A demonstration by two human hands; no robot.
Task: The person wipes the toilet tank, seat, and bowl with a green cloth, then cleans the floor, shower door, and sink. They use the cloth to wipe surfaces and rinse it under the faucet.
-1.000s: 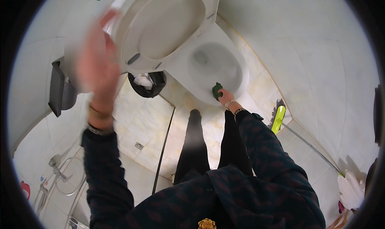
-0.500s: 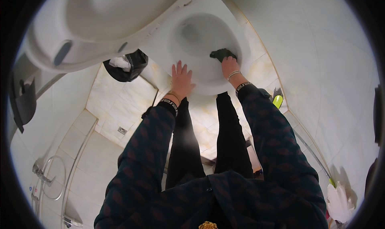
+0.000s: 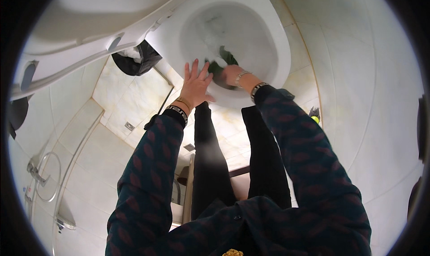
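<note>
A white toilet bowl (image 3: 281,54) stands before me, its seat and lid (image 3: 89,25) raised at the upper left. Inside it, near the front wall, my right hand (image 3: 233,75) is closed around a dark green cloth (image 3: 228,55); the cloth's ends show on both sides of the fingers, slightly blurred. My left hand (image 3: 195,88) rests on the front left rim, fingers spread, palm down and holding nothing. Its fingertips are close to the cloth's left end.
A black bin (image 3: 145,61) with white paper inside sits left of the toilet. A yellow-green brush (image 3: 316,117) is on the floor at the right, by the tiled wall (image 3: 354,77). Shower fittings (image 3: 38,173) are at the far left, and a floor drain (image 3: 129,126) lies nearer.
My right hand has moved the cloth from the bowl's right side to the front left, toward my left hand. My left hand stays at the rim. The view has shifted closer to the bowl.
</note>
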